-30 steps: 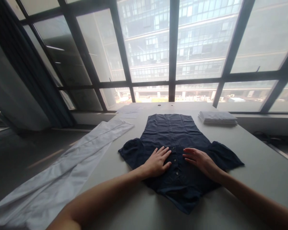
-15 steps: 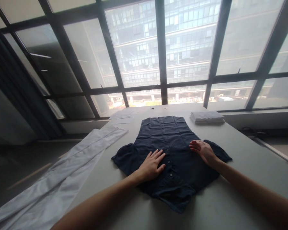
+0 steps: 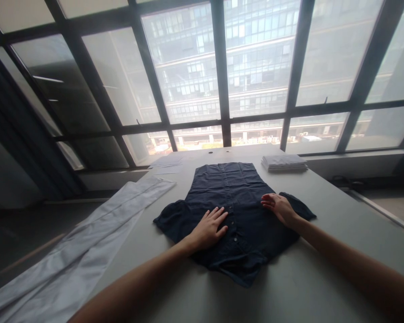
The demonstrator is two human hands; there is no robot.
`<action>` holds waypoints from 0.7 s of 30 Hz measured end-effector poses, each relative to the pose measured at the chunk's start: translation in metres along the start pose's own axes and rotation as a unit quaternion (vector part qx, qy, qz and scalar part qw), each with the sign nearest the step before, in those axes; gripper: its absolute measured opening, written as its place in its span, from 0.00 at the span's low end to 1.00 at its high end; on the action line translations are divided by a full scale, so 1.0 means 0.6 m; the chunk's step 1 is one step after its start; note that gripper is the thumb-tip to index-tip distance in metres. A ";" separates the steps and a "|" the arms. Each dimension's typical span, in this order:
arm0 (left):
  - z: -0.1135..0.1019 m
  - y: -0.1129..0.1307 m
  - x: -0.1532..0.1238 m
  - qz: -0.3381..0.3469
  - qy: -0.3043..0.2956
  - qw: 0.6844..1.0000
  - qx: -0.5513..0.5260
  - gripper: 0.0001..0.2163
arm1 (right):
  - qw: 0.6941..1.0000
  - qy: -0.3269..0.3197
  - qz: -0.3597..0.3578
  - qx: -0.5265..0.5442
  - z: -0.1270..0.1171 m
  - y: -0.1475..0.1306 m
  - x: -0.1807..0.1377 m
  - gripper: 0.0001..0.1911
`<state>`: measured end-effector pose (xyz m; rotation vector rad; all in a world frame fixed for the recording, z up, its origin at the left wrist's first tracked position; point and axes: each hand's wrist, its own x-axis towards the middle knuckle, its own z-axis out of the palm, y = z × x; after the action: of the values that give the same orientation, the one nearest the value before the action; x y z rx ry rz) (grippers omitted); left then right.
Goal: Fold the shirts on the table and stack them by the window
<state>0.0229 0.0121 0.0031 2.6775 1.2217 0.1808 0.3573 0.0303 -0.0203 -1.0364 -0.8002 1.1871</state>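
Observation:
A dark navy button-up shirt (image 3: 229,188) lies spread front side up, its collar end towards me and its hem pointing at the window. Its short sleeves stick out to both sides, and a row of small buttons runs down the middle. My left hand (image 3: 208,229) rests flat on the shirt just left of the buttons, fingers spread. On the right side, close to the right sleeve (image 3: 298,206), my right hand (image 3: 280,210) is over the cloth with fingers stretched and slightly bent. Nothing shows in its grasp.
The shirt lies on a white table (image 3: 330,242). A folded stack of white cloth (image 3: 284,163) sits at the back right. White sheets (image 3: 168,163) lie at the back left. White fabric (image 3: 97,237) hangs over the left edge. Large windows (image 3: 256,67) stand behind the table.
The view has shifted slightly, so everything sits a little further left. Both hands keep nearly the same places on the shirt; the right fingers look slightly more bent.

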 end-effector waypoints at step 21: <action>-0.001 0.004 -0.002 0.007 0.016 1.000 -0.012 0.28 | 1.000 -0.011 -0.018 -0.020 -0.007 0.006 0.002 0.04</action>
<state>0.0234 0.0096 0.0039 2.6728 1.2038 0.2402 0.3600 0.0309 -0.0254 -1.0383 -0.8607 1.1575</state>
